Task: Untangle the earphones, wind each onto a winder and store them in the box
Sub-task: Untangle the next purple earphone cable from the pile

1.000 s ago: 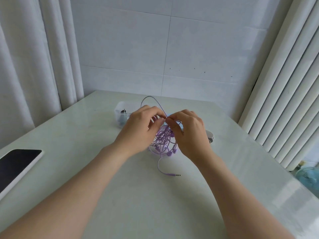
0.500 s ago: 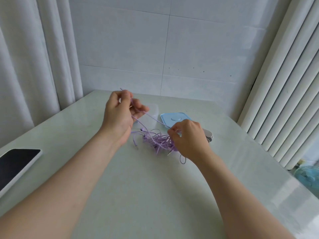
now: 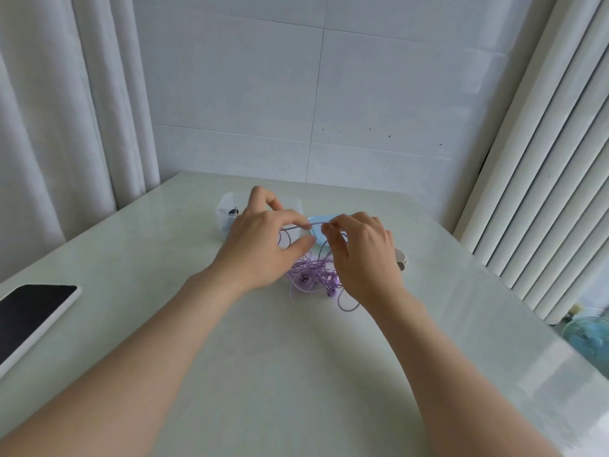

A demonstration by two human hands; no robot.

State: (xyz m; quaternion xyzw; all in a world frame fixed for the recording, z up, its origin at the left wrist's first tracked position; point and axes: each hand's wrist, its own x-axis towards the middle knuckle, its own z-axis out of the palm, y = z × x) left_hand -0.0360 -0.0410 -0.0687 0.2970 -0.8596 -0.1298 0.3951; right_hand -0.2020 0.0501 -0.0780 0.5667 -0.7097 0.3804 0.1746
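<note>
Earphones (image 3: pixel 313 275) lie in a purple tangle on the pale table (image 3: pixel 263 374), directly below our fingertips, and one strand of their cord rises out of the heap and runs taut between our two hands. Our left hand (image 3: pixel 260 249) holds its end of that strand between thumb and forefinger, the thumb stretched out under the cord, the other fingers loosely curled above it. Our right hand (image 3: pixel 362 255) pinches the other end between thumb and forefinger, its remaining fingers bent down over the heap. The two pinches sit near each other with only a short length of cord showing between them. Loops of cord hang from the strand down to the pile, and a single loop trails out on the table just under our right wrist. Several earbuds show among the wires, though we cannot tell how many sets are knotted together.

Beyond our left fingers stands a clear plastic box (image 3: pixel 227 212), partly hidden by the hand, with something small and dark inside. A light blue lid (image 3: pixel 319 225) lies just past the gap between our fingertips. At the outer side of our right hand a white object (image 3: pixel 402 258) peeks out, too hidden to name. A phone (image 3: pixel 29 318) rests face up, well apart to the left of our left forearm.
</note>
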